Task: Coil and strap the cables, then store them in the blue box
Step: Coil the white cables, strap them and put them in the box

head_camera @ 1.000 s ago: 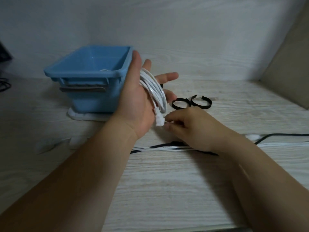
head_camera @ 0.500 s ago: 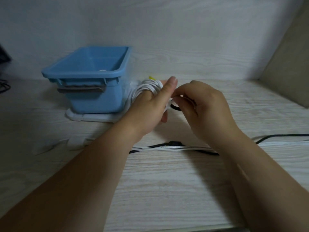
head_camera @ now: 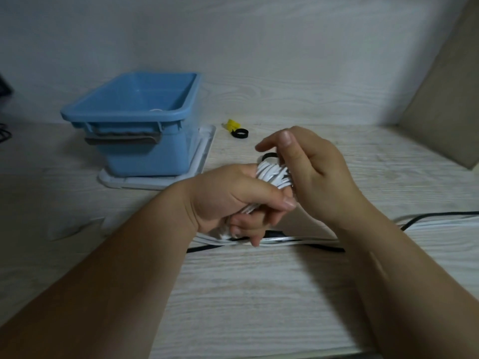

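Both hands have dropped lower and nearer than half a second ago. The left hand point(head_camera: 233, 200) is clenched around the white coil point(head_camera: 272, 174); the right hand point(head_camera: 316, 174) closes on its top. The blue box point(head_camera: 140, 120) on the tabletop point(head_camera: 259, 294) shows only a pale sliver inside.

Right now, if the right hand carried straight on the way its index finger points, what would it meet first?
Probably the blue box. The right hand points its index finger leftward over the white cable coil in the left hand; depth is unclear, so it could pass in front.
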